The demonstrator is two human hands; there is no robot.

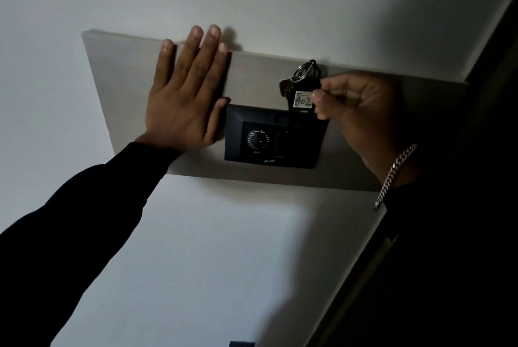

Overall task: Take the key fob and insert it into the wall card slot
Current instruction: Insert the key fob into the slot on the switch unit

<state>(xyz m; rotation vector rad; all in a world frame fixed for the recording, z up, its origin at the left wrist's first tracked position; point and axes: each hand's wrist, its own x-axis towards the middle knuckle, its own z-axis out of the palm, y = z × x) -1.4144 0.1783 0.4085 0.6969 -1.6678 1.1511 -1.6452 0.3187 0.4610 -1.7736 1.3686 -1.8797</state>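
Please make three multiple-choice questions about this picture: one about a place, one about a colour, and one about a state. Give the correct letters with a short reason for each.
1. Where does the left hand rest?
A. flat on the grey wall board, left of the switch plate
B. on the key ring
C. on the door edge

2. What colour is the switch plate?
A. white
B. black
C. red

3. How is the key fob held?
A. lying loose on the board
B. hanging from the left hand
C. pinched by the right hand above the plate's right half

Answers: 1 A, the palm and spread fingers lie on the board; 2 B, the plate looks black; 3 C, thumb and fingers close on the fob by its 402 label.
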